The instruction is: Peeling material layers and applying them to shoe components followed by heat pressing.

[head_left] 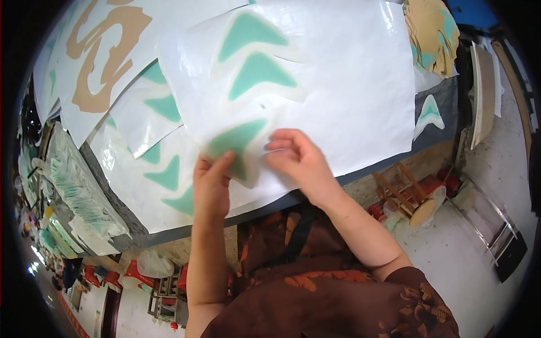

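My left hand [214, 183] pinches a green arrowhead-shaped piece [236, 141] with a pale translucent border, thumb on top near its lower corner. The piece is tilted over a large white sheet [355, 84]. To its right, my right hand [298, 160] is slightly blurred, its fingers loosely curled and the thumb apart from them; I see nothing between them. Farther up the sheet lie two similar pieces, an upper green arrowhead [251, 36] and a lower green arrowhead [262, 76], one below the other.
More sheets with green shapes [166, 174] lie at left, beside a brown paper cutout [107, 56]. Brown and green scraps [433, 36] are piled at far right, above a small green-and-white piece [430, 115]. A wooden stool [403, 191] and a metal-framed chair [496, 236] stand on the floor right of the table.
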Motion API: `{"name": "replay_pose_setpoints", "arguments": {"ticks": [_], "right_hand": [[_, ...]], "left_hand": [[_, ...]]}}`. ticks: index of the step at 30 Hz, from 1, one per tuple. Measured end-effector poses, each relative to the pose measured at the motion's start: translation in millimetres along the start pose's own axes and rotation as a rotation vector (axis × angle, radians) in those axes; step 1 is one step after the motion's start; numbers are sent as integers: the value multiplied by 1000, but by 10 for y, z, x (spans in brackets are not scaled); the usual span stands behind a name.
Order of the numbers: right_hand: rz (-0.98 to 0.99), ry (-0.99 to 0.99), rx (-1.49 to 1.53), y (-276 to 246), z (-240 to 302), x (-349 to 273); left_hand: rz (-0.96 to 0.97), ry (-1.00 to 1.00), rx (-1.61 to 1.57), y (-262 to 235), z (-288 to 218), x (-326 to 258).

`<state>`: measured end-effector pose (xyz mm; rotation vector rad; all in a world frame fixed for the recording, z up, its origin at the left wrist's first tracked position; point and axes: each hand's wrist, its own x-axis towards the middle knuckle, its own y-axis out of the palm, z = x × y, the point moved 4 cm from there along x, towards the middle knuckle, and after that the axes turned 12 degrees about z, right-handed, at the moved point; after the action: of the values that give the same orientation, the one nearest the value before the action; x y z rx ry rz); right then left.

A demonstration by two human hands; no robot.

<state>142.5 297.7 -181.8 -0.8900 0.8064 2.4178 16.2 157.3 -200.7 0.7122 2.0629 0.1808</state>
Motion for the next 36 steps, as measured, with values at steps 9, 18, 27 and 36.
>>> {"name": "replay_pose_setpoints", "arguments": {"ticks": [9, 18, 27, 36], "right_hand": [[17, -64, 975, 120, 185, 358], [-19, -86, 985, 180, 235, 531], [-212, -218, 992, 259, 178, 570], [-336, -138, 806, 146, 265, 718]], "left_hand": [[522, 6, -97, -64, -14, 119], [580, -140, 168, -28, 21, 103], [610, -154, 107, -38, 15, 126], [644, -174, 198, -54, 23, 131]]}}
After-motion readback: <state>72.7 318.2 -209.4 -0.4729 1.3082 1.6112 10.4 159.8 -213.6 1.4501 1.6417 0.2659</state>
